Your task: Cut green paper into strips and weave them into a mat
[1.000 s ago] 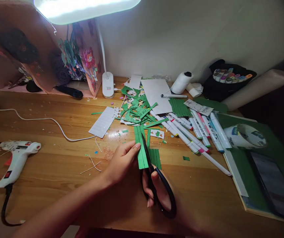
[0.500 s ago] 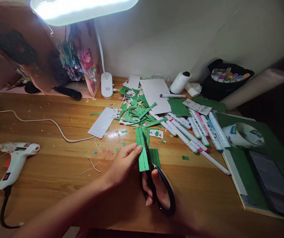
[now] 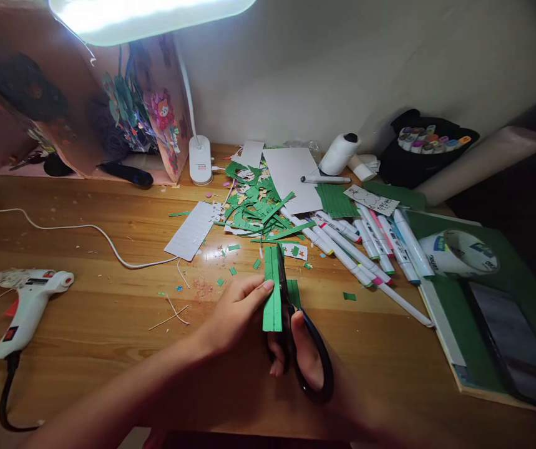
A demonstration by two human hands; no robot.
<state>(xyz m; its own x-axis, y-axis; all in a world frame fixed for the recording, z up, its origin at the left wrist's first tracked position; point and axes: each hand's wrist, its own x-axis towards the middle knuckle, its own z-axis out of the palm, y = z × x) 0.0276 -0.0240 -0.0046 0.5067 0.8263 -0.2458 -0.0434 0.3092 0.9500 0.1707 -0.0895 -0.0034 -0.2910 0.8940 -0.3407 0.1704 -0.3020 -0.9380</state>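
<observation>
In the head view my left hand (image 3: 239,308) pinches a narrow piece of green paper (image 3: 272,315) with lengthwise lines, its thumb pressed on top. My right hand (image 3: 309,355) has its fingers through the handles of black scissors (image 3: 326,374). The blades point away from me and lie along the right edge of the green paper. Partly hidden behind the scissors, another lined green piece (image 3: 293,292) rests on the table. Beyond the hands is a heap of green paper scraps (image 3: 253,206).
A glue gun (image 3: 27,305) lies at left with its cord. Several markers (image 3: 342,252) spread to the right, beside a tape roll (image 3: 459,252) and a phone (image 3: 506,337) on a green board (image 3: 445,312). A lamp (image 3: 155,19) overhangs the wooden table (image 3: 122,337).
The green paper and the scissors have shifted slightly right. The narrow green strip seen right of the blades no longer shows there, and the held paper looks narrower.
</observation>
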